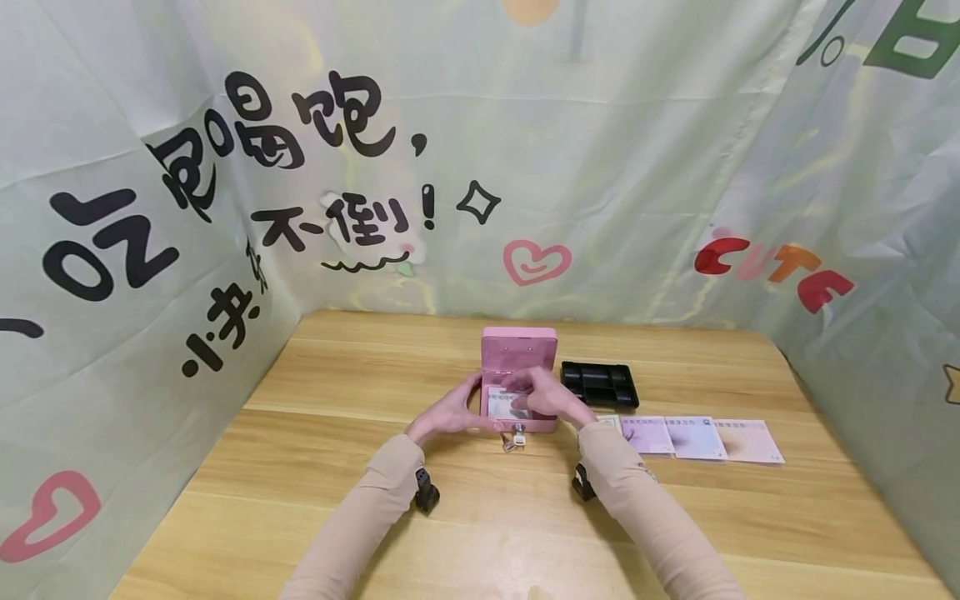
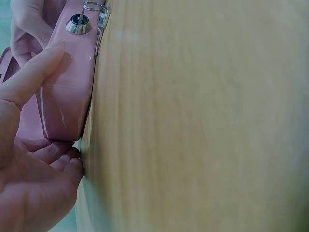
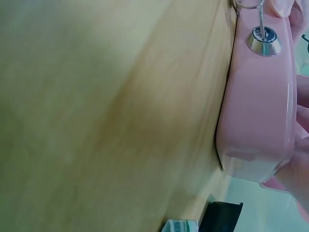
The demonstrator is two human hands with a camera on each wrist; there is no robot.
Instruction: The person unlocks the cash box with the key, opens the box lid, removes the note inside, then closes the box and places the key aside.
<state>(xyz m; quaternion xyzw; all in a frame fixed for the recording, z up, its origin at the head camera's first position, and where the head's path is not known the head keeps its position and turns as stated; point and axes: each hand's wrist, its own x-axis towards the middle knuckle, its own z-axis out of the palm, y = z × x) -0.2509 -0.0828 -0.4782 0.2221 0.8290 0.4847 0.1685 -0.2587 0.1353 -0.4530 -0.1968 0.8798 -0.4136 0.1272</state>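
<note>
A pink metal cash box (image 1: 517, 335) stands on the table with its lid raised. My left hand (image 1: 450, 408) grips its left side, thumb on the front wall and fingers around the corner, as the left wrist view shows. Inside lies a pale banknote (image 1: 498, 407). My right hand (image 1: 546, 394) reaches over the front rim, its bent fingers down at the banknote; whether they pinch it I cannot tell. On the front wall is a round lock (image 2: 78, 24) with a key in it. Another key hangs from its ring (image 2: 95, 6).
Right of the box sits a black compartment tray (image 1: 600, 385). A row of banknotes runs rightward in front of it: a greenish one partly behind the right sleeve, then purple (image 1: 648, 437), blue (image 1: 699, 440) and pink (image 1: 752, 443). Printed cloth (image 1: 637, 167) walls in the wooden table (image 1: 495, 533).
</note>
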